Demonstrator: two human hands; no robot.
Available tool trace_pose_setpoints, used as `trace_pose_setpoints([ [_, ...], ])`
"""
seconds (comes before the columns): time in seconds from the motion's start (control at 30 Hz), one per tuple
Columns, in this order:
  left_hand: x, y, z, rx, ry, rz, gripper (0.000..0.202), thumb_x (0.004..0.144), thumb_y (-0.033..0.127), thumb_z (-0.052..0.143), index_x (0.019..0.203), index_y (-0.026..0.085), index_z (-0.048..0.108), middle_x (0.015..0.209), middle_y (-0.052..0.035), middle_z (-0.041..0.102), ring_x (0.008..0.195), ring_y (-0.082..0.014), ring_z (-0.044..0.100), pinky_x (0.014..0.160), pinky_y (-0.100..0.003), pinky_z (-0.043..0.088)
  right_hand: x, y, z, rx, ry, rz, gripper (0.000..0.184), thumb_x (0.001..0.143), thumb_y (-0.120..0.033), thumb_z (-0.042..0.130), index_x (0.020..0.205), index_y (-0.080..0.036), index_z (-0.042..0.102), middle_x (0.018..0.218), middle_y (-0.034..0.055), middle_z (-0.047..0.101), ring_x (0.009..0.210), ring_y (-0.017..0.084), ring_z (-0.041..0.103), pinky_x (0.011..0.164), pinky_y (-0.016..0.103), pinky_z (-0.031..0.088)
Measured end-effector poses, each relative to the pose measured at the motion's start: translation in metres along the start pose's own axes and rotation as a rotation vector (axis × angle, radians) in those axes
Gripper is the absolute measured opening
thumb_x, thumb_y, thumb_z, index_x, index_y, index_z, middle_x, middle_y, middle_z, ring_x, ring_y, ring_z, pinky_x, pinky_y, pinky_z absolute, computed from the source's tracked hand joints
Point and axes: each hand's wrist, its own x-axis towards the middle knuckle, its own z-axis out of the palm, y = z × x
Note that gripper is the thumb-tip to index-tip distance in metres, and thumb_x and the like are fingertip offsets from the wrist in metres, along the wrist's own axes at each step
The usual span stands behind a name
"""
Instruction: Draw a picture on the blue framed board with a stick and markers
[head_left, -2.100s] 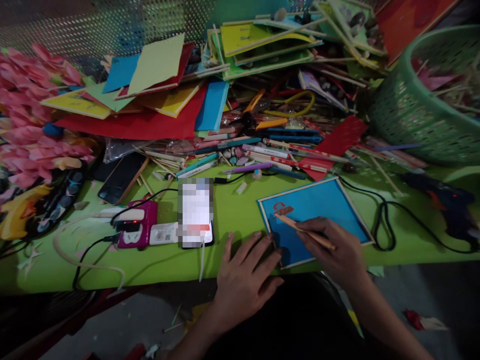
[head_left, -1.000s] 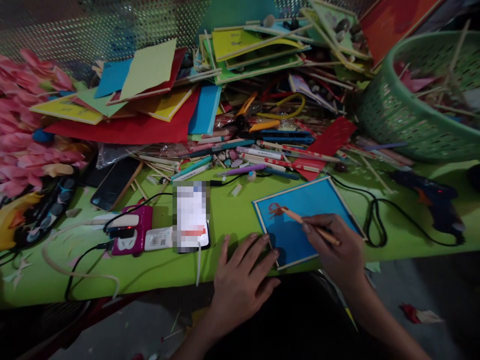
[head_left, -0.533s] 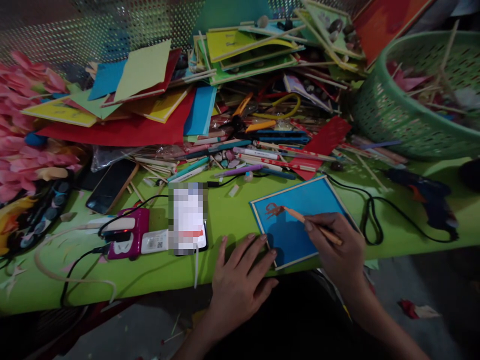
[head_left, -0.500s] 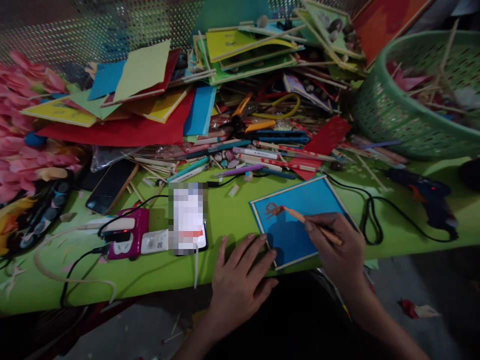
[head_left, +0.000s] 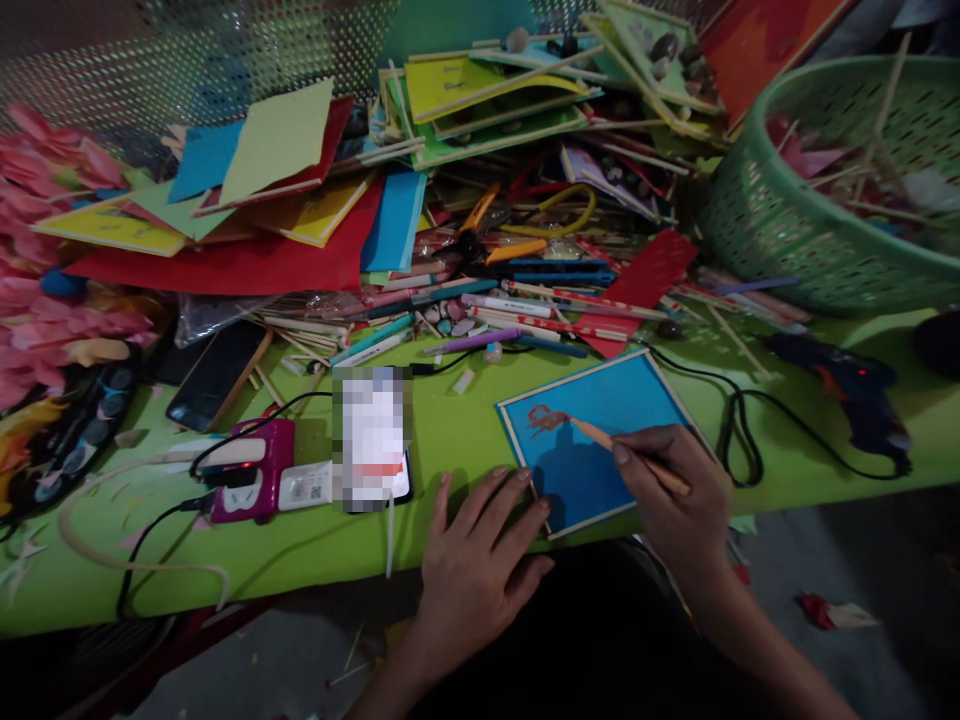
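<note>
At the worktop's (head_left: 465, 430) near edge a board (head_left: 622, 405) is being painted, brush (head_left: 600, 436) pinched by the right hand (head_left: 679, 500), left hand (head_left: 472, 570) spread; steadiness is probably needed next.

- Left hand (head_left: 472, 570) in shot: bare, with short, plain nails.
- Right hand (head_left: 679, 500): bare too, one short nail showing.
- Left forearm (head_left: 390, 685) and right forearm (head_left: 757, 640) run uncovered down to the bottom edge.
- Between them sits a black garment (head_left: 600, 640): plain and dimly lit, its cut is hard to tell.
</note>
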Motion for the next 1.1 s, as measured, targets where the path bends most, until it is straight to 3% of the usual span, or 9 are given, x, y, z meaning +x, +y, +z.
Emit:
trace_pose_setpoints([
  [0.5,0.0003,0.0007,-0.0004,0.005,-0.005,-0.01,0.04,0.101,0.047,0.068,0.138,0.033,0.07,0.154,0.0017,0.064,0.142,-0.022,0.059,0.136,-0.049,0.004,0.0,-0.0023,-0.0037,0.004,-0.08,-0.07,0.004,0.093,-0.021,0.073,0.089,-0.022,0.071,0.077,-0.0006,0.074,0.062,0.015,0.069,0.058,0.026,0.052],
  [1.1,0.0004,0.0019,-0.0013,0.029,-0.03,0.0,0.042,0.101,0.048,0.067,0.139,0.033,0.069,0.153,0.0001,0.065,0.142,-0.023,0.059,0.136,-0.051,0.003,0.0028,-0.0053,-0.0042,-0.011,-0.195,-0.146,0.004,0.093,-0.022,0.072,0.092,-0.025,0.071,0.078,0.0013,0.077,0.063,0.019,0.072,0.06,0.029,0.056],
])
